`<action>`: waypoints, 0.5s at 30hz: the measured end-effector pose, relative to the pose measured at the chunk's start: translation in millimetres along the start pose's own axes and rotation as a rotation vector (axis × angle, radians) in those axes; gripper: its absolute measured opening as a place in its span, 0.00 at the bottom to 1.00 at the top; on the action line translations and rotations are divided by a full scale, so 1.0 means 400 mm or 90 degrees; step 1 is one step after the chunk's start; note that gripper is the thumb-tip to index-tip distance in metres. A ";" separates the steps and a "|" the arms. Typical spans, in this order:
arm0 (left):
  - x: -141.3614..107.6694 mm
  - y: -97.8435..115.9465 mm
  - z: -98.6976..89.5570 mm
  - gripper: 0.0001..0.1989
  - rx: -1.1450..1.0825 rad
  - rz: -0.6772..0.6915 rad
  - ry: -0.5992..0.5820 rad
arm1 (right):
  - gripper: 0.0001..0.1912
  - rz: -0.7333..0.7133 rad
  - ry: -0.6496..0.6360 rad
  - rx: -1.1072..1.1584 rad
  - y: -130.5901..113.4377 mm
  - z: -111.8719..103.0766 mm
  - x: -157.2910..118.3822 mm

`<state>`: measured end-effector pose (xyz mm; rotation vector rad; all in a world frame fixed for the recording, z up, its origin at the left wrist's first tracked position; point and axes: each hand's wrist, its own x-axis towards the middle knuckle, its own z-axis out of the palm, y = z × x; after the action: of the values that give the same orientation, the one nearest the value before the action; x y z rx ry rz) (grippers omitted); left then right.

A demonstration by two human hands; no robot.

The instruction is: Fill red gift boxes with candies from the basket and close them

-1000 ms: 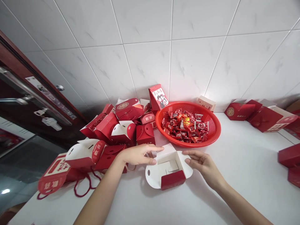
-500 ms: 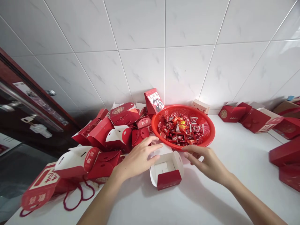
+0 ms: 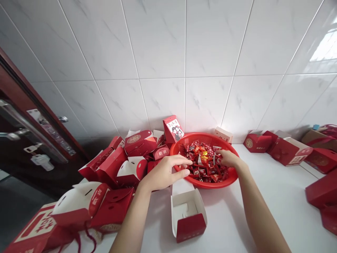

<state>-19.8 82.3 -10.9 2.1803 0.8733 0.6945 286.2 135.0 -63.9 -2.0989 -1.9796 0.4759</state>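
1. The white table (image 3: 223, 225) is carrying everything, with a heap of red boxes (image 3: 113, 168) crowding its left side.
2. A red basket (image 3: 207, 184) is standing near the tiled wall.
3. The left of the two hands (image 3: 164, 172) is hovering by the basket's near-left rim, thumb and forefinger spread moderately apart, gripping nothing I'm seeing.
4. The open box (image 3: 191, 225) is sitting on the table just in front of the basket, red outside, showing its white interior, its back flap reaching towards the basket.
5. The right hand (image 3: 229, 158) is dipping into the basket, touching the red-wrapped sweets (image 3: 204, 170); its fingertips are hiding, so I can't tell whether they're gripping any.
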 end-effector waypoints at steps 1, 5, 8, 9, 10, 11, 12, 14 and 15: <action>0.009 -0.004 -0.002 0.14 -0.027 -0.001 0.000 | 0.30 -0.001 -0.008 0.000 0.000 0.006 0.003; 0.033 -0.019 -0.006 0.12 -0.114 0.003 0.000 | 0.17 -0.053 -0.044 0.040 0.014 -0.006 -0.006; 0.047 -0.035 -0.003 0.11 -0.143 0.000 0.021 | 0.09 -0.104 -0.048 0.098 0.027 -0.039 -0.029; 0.052 -0.041 0.000 0.11 -0.150 -0.005 0.022 | 0.10 -0.123 -0.040 0.134 0.029 -0.049 -0.038; 0.057 -0.048 0.004 0.11 -0.155 -0.011 0.022 | 0.12 -0.147 -0.032 0.187 0.030 -0.057 -0.047; 0.062 -0.056 0.009 0.11 -0.161 -0.017 0.019 | 0.15 -0.175 -0.026 0.255 0.028 -0.063 -0.054; 0.068 -0.064 0.017 0.11 -0.168 -0.024 0.019 | 0.17 -0.204 -0.022 0.336 0.023 -0.066 -0.061; 0.080 -0.081 0.035 0.13 -0.187 -0.039 0.030 | 0.20 -0.247 -0.030 0.493 0.004 -0.063 -0.069; 0.086 -0.089 0.046 0.15 -0.201 -0.048 0.047 | 0.21 -0.256 -0.039 0.549 -0.009 -0.057 -0.071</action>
<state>0.9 120.0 -41.7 1.8430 0.8169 0.8201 290.5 108.3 -39.0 -1.1452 -1.6972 1.0691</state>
